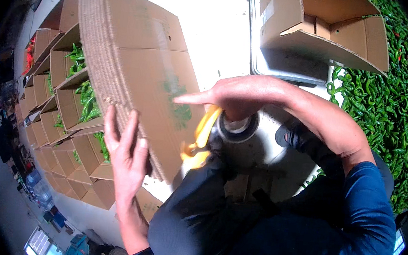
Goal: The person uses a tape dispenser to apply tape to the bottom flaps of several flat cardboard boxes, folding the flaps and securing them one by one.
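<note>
A thick stack of flattened cardboard boxes (136, 67) leans in front of me, a strip of tape and green print on its face. My left hand (127, 157) has its fingers stretched out against the stack's ridged left edge. My right hand (234, 96) is closed around a yellow tape dispenser (202, 132), its index finger pointing out toward the stack's face. Below that hand shows the tape roll (237, 130). The dispenser's lower end is blurred, and the curled fingers are mostly hidden.
Open cardboard boxes (75, 110), several with green peppers, stand in rows at the left. Another open box (321, 33) rests on a metal platform (287, 74) at the upper right. A large heap of green peppers (392, 111) covers the right side. My bent knee (185, 219) is close below.
</note>
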Motion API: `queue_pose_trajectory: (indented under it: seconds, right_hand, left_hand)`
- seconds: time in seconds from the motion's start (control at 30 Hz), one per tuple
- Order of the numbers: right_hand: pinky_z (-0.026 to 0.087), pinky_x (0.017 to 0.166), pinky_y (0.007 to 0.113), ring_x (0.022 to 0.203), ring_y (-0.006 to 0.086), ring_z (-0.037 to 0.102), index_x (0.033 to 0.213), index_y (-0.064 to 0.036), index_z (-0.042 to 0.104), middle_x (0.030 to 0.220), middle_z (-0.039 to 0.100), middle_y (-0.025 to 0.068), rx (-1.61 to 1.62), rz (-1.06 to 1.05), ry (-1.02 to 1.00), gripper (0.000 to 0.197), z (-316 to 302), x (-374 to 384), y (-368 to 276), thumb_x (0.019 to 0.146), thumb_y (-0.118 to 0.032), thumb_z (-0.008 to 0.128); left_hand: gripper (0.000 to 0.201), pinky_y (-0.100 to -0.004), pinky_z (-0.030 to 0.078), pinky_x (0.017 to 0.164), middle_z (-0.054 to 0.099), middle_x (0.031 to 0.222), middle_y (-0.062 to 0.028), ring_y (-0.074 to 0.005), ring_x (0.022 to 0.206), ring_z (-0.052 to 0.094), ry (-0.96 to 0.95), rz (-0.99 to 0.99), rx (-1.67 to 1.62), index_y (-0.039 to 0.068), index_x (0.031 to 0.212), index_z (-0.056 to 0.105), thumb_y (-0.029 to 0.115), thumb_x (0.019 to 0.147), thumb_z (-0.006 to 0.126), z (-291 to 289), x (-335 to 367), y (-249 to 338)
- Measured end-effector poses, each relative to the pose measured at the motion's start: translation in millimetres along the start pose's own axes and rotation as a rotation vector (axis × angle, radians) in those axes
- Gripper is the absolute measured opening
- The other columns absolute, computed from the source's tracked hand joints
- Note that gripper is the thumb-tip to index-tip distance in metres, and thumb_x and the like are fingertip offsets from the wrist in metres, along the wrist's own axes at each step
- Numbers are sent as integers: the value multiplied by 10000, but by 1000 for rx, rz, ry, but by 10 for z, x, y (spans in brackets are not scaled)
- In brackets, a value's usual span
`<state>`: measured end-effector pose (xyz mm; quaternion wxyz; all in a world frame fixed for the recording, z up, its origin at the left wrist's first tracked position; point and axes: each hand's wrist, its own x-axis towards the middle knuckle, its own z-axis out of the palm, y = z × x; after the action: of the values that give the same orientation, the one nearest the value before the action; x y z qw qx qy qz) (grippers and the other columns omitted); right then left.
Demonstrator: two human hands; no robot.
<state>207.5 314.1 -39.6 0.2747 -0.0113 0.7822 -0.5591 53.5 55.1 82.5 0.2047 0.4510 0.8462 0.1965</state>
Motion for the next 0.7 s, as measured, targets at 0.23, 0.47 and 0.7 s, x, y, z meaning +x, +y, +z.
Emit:
queue_pose_trajectory:
  seconds: [0.23, 0.47, 0.7]
  right_hand:
    - [521, 802, 462, 847, 334, 645, 1620, -250, 161, 948, 676, 210, -368, -138, -94, 1074, -613, -329, -1169, 737, 25, 708]
    - [552, 766, 458, 834, 348, 666, 1567, -122, 330, 947, 691, 223, -591, 39, -220, 855, -749, -713, -1446, 795, -27, 684]
    - [576, 712, 390, 768, 260, 690, 1277, -30, 641, 865, 716, 157, -179, -183, -38, 568, -747, -1619, -1127, 717, -68, 726]
  left_hand:
    - [591, -538, 295, 1150, 326, 1574, -238, -437, 1420, 353, 193, 109, 94, 112, 1425, 567, 458, 950, 630, 235, 32, 222]
    - [478, -463, 289, 1181, 317, 1596, -200, -375, 1455, 340, 179, 102, 112, 99, 1440, 542, 259, 991, 561, 256, 13, 218]
    - [566, -477, 345, 1146, 350, 1549, -236, -412, 1407, 392, 262, 91, 116, 114, 1474, 496, 305, 956, 620, 142, -58, -134]
